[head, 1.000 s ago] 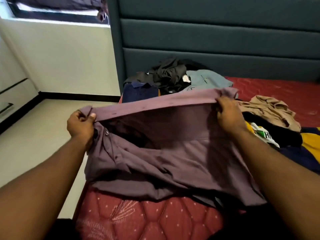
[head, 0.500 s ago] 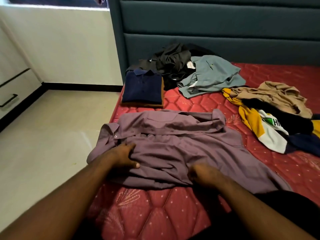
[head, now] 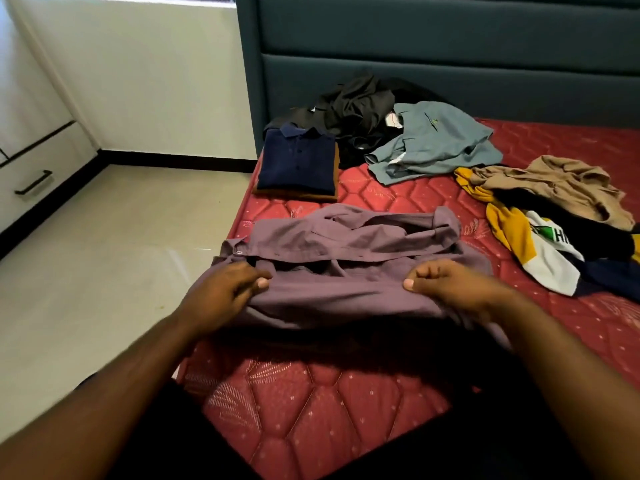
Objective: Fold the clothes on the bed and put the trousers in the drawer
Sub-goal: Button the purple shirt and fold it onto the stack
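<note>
A purple button shirt (head: 346,244) lies across the red mattress (head: 311,410) near its left edge. My left hand (head: 225,292) grips the shirt's near fold on the left. At the fold's right end my right hand (head: 450,285) grips the same fold, which is lifted off the mattress. Behind the shirt sits a folded navy polo (head: 298,161) on a folded brown garment. Dark crumpled clothes (head: 360,112) lie against the headboard.
A grey-blue shirt (head: 436,143) lies unfolded at the back. A tan garment (head: 568,185) and a yellow, white and navy jersey (head: 533,251) are heaped on the right. White drawers with a black handle (head: 33,183) stand at the far left across pale floor (head: 104,258).
The shirt came down from the air onto the mattress. My hands then moved to its near edge and raised that edge as a fold toward the collar.
</note>
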The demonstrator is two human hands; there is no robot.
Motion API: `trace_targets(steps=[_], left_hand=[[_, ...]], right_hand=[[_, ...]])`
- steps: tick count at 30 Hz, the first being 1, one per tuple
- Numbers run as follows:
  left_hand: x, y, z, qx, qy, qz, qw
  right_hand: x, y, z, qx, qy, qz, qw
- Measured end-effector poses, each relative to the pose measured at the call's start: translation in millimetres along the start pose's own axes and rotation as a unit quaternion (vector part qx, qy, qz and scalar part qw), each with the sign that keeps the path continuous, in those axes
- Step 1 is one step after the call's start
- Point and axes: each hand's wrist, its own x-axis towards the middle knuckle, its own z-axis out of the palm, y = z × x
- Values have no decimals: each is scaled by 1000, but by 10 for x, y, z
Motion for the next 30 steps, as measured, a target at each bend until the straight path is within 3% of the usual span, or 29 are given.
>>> trace_targets(steps=[1,2,3,4,5,7,9,11,13,15,16,17,19,20,21,22,23,24,26,27,28,30], left_hand=[[24,28,-21,12,-35,-11,999],[50,65,-27,50,-70,-21,996],[64,94,4,99,-91,-26,991],[64,116,61,141,-95,-29,985],[52,131,126,150,-97,-35,983],[14,181,224,128,-125,-45,983],[-33,157,269,133,-154,-37,978],[-84,190,266,82,-99,-24,991],[-37,281,175,-47,43,-66,996],[63,391,12,-184,137,-97,968],[119,388,-59,-213,124,-112,963],[179,366,-118,-184,61,-128,973],[208,255,-165,-35,-159,-181,970],[196,210,-154,17,-248,-198,948],[187,166,-119,38,-286,-191,938],[181,146,-92,33,-265,-170,949],[179,133,-78,0,-204,-143,969],[165,150,-86,-34,-127,-117,984],[141,175,-105,-71,14,-64,995],[139,170,-117,-52,29,-45,997],[144,172,-105,-16,-5,-44,999],[115,228,-54,96,-139,-57,984]], right_hand=[[79,-41,-121,-129,0,9,992],[160,-82,-178,-300,40,8,953],[204,-113,-157,-438,129,-20,890],[200,-143,-53,-501,180,-58,844],[150,-150,132,-490,205,-117,839],[-67,-101,627,-406,182,-151,883],[-243,77,1026,-359,86,-45,928],[-260,353,1130,-374,50,48,925],[-183,416,1002,-410,151,21,899],[-56,403,816,-416,284,-44,863],[-14,341,718,-419,305,-56,854],[14,282,620,-412,263,-39,872],[61,166,425,-349,72,86,931],[74,143,352,-327,-26,162,931],[76,150,294,-308,-73,187,930],[68,154,246,-295,-65,164,939],[72,186,184,-280,-3,116,953],[69,214,117,-276,107,61,953],[60,249,0,-246,322,-45,913],[103,254,-48,-236,366,-70,898],[146,251,-101,-252,333,-72,906],[270,282,-78,-326,167,-29,930]])
